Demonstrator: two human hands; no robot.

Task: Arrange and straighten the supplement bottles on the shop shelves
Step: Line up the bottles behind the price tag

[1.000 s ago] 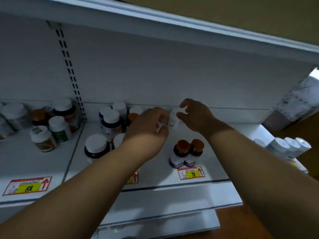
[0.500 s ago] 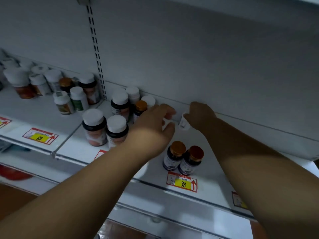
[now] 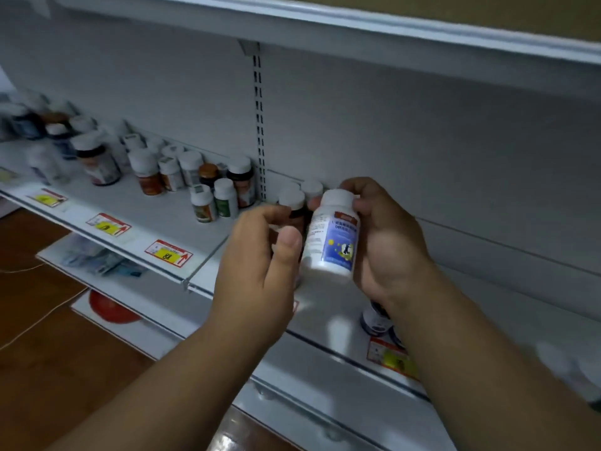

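My right hand (image 3: 387, 245) grips a white supplement bottle (image 3: 331, 236) with a blue label and white cap, held upright above the white shelf (image 3: 328, 307). My left hand (image 3: 260, 271) hovers just left of the bottle, fingers loosely curled, thumb close to its side; I cannot tell whether it touches. Behind my hands stand white-capped bottles (image 3: 294, 200) at the back panel. A dark bottle (image 3: 374, 319) peeks out below my right wrist near the shelf's front edge.
A crowd of supplement bottles (image 3: 214, 193) fills the shelf section to the left of the slotted upright (image 3: 258, 122). Price tags (image 3: 168, 252) line the front rail. Another shelf (image 3: 325, 24) runs overhead. Lower shelves and a wooden floor (image 3: 48, 320) lie below.
My right hand has lifted the white bottle from the back of the shelf toward me. The camera has swung, so the left shelf section shows more fully.
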